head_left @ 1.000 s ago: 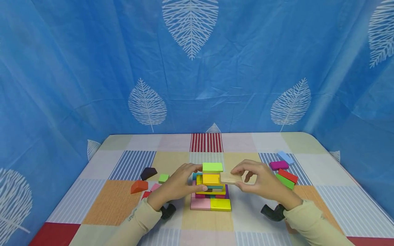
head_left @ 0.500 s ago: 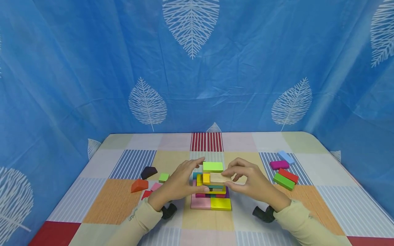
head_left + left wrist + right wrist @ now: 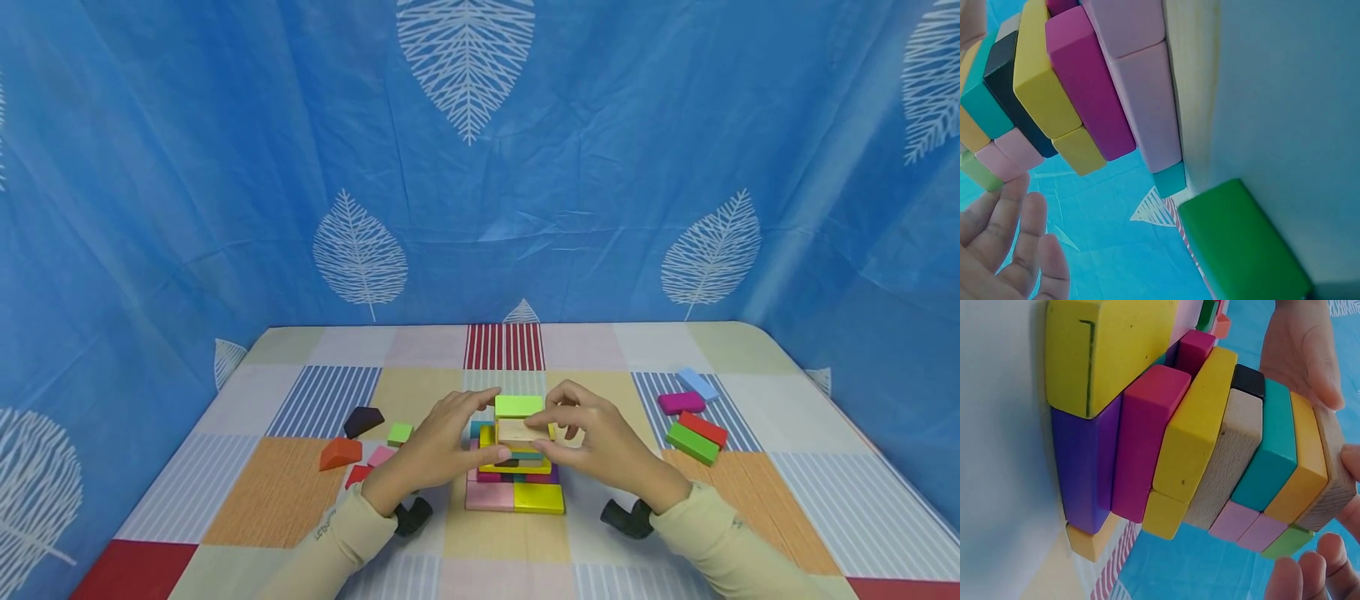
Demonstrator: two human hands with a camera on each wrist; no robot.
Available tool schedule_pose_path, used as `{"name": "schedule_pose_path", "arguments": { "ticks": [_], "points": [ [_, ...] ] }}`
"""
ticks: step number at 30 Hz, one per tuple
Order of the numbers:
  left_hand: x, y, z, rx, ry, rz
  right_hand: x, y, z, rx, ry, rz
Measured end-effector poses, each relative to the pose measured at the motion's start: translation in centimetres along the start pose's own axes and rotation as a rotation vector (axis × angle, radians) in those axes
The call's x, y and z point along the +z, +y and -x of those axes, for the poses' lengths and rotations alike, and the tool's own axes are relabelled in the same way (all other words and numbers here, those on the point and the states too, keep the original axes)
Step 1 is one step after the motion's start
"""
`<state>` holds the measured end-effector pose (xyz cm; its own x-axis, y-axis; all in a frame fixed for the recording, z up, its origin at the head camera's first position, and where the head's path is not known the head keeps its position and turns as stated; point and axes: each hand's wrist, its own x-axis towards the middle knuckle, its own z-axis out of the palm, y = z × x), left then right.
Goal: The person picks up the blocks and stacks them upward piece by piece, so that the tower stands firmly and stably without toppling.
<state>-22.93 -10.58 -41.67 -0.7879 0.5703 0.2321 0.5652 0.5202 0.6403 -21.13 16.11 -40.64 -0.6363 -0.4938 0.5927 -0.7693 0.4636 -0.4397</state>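
Note:
A tower of colored wooden blocks (image 3: 538, 498) stands mid-table, layered in pink, yellow, magenta, teal and orange. My right hand (image 3: 600, 429) pinches a plain wood block (image 3: 519, 431) between thumb and fingers. In the right wrist view that wood block (image 3: 1335, 469) lies flat against the orange block (image 3: 1302, 475) at the tower's top. Behind it sits a light green block (image 3: 518, 407). My left hand (image 3: 442, 442) is held around the tower's left side, thumb across the front and fingers extended at the back. The left wrist view shows its fingers (image 3: 1034, 219) close to the top blocks.
Loose blocks lie left of the tower, among them a black one (image 3: 363, 421), an orange one (image 3: 341, 454) and a small green one (image 3: 400, 433). To the right are blue (image 3: 697, 384), purple (image 3: 681, 403), red (image 3: 703, 428) and green (image 3: 692, 443) blocks. A blue curtain (image 3: 525, 250) hangs behind.
My right hand has brought the wood block leftward from beside the tower onto the orange block. My left index finger has lifted away from the light green block; otherwise the left hand has stayed nearly still.

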Motion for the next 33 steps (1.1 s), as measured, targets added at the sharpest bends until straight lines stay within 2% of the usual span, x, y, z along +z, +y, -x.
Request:
{"name": "schedule_pose_path", "arguments": {
  "ticks": [6, 14, 18, 28, 33],
  "points": [
    [-0.1, 0.0, 0.0, 0.0, -0.008, 0.012, -0.2, 0.0, -0.2, 0.022, -0.013, -0.019],
    [-0.1, 0.1, 0.1, -0.025, -0.01, 0.019, -1.1, 1.8, 0.0, 0.217, -0.14, -0.228],
    [-0.1, 0.2, 0.1, -0.039, -0.008, 0.019, -1.0, 2.5, 0.1, 0.275, -0.186, -0.293],
    [-0.1, 0.2, 0.1, -0.031, -0.005, 0.024, -0.7, 2.8, -0.1, 0.311, -0.189, -0.324],
    [-0.1, 0.1, 0.2, -0.028, -0.007, 0.024, -0.6, 2.9, 0.1, 0.299, -0.191, -0.337]
  ]
}}
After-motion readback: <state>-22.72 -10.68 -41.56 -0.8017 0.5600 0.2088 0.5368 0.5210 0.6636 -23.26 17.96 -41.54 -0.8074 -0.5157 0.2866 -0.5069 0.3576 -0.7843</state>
